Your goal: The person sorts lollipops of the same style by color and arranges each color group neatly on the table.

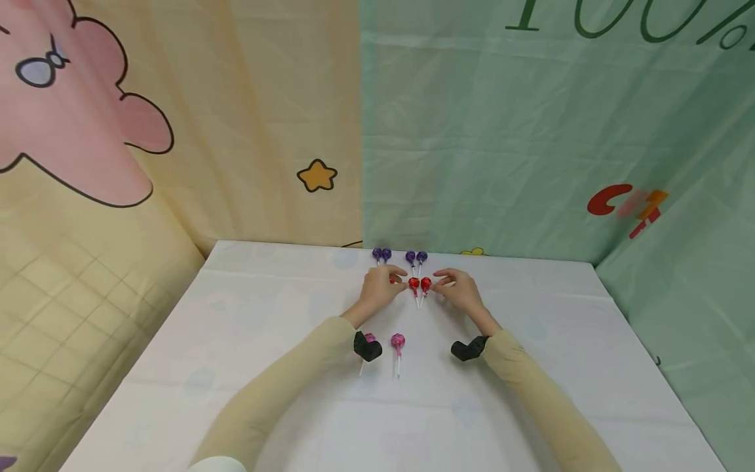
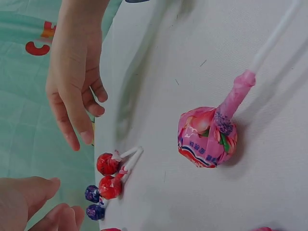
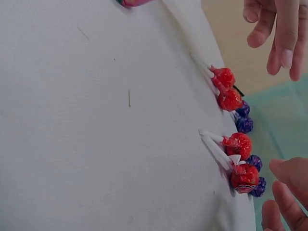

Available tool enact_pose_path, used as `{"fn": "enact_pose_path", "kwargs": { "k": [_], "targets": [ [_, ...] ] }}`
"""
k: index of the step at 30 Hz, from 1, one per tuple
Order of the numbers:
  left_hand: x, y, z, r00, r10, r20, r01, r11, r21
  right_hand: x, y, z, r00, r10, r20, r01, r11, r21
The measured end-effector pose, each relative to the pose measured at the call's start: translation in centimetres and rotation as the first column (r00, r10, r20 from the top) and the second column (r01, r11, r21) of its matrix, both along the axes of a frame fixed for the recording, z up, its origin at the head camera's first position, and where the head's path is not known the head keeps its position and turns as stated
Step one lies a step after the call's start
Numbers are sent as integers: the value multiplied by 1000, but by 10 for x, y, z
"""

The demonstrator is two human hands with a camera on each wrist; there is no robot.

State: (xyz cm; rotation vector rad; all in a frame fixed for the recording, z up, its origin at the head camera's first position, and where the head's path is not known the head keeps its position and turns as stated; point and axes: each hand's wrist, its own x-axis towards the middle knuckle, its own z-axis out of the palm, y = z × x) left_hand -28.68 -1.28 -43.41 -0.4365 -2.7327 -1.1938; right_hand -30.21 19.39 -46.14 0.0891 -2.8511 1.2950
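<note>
Two red lollipops (image 1: 414, 282) lie side by side between my hands, their sticks meeting toward me. My left hand (image 1: 380, 286) hovers just left of them with fingers loosely bent, partly hiding another red pair (image 3: 230, 99) that shows in the right wrist view. Close to the right-hand red lollipop (image 3: 244, 178) is my right hand (image 1: 460, 288), thumb and fingers apart. Neither hand holds anything. Purple lollipops (image 1: 411, 256) lie in two pairs behind the red ones. Nearer me is a pink lollipop (image 1: 398, 341); a second pink one (image 1: 369, 337) is partly covered by the left wrist camera.
A white cloth covers the table (image 1: 531, 393). Behind its far edge hangs a yellow and green printed curtain (image 1: 472, 131), which continues along both sides. A black wrist camera (image 1: 468, 349) sits at my right cuff.
</note>
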Motion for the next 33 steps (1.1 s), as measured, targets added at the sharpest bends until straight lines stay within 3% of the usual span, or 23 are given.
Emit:
{"fn": "enact_pose_path", "kwargs": {
  "k": [5,11,18,33],
  "targets": [
    [12,-11,6,1000,9,-9,-9,1000,21,10,-2,1,998,13,-55,-13,1000,12],
    [28,-24,5,999,18,34,-20,998,55,30,-10,1,999,32,-43,-32,999,3],
    [47,-40,-1,996,14,87,-22,995,101,50,-17,-2,997,59,-44,-59,998,9],
    [75,-65,-20,986,34,164,-52,993,109,85,-33,-13,993,116,-28,-116,993,-1]
  ]
}}
